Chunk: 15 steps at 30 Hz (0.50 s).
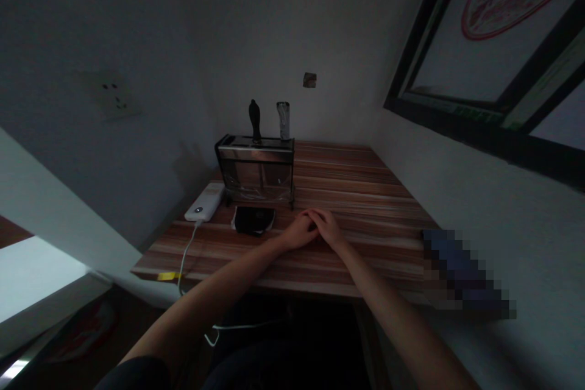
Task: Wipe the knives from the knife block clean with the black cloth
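Note:
My left hand (299, 230) and my right hand (326, 225) rest together on the table, their fingers meeting at the front. The fingers of both hands look closed, and I see nothing in them; a dark gap shows between the palms. Nearest to my left hand lies a small black pouch (254, 220) with a pale edge. Behind it stands a metal-and-black knife holder (256, 167) with a see-through front. Out of its top stick a black handle (255, 119) and another handle (284, 120) in shiny clear wrapping.
A white power bank (206, 200) with a white cable (184, 256) lies left on the striped wooden table (347, 177). Yellow tape (167, 276) marks the front edge. A framed picture (457, 116) hangs right above a blurred dark object (466, 271). A socket (113, 96) is on the left wall.

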{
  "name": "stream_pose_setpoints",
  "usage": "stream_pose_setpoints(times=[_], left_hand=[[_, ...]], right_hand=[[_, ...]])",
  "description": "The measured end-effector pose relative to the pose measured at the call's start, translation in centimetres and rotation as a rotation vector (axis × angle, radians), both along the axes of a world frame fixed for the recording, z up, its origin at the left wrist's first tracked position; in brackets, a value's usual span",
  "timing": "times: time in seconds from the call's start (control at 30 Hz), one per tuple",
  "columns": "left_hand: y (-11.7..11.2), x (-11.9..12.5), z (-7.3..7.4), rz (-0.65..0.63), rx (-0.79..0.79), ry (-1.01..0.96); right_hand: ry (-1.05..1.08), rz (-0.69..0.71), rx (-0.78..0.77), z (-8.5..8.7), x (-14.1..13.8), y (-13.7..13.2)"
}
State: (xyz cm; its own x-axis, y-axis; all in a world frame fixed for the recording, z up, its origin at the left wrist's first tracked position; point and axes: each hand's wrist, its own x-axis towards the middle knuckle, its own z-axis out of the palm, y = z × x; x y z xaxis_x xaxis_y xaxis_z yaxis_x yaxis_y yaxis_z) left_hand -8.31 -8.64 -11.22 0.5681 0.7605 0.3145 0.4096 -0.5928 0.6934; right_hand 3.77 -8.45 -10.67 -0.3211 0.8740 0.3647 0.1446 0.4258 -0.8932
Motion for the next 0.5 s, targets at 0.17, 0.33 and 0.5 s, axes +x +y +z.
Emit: stream_pose_setpoints(times=[0.17, 0.33, 0.5], left_hand=[[0.13, -0.01, -0.28, -0.002, -0.001, -0.004], [0.16, -0.04, -0.39, -0.019, -0.002, -0.015], [0.09, -0.04, -0.24, -0.021, -0.006, -0.019]], right_hand=[[-0.005, -0.002, 0.014, 0.12, -0.05, -0.06], [0.013, 0.008, 0.017, -0.08, -0.01, 0.0], [0.01, 0.01, 0.013, -0.12, -0.03, 0.08]])
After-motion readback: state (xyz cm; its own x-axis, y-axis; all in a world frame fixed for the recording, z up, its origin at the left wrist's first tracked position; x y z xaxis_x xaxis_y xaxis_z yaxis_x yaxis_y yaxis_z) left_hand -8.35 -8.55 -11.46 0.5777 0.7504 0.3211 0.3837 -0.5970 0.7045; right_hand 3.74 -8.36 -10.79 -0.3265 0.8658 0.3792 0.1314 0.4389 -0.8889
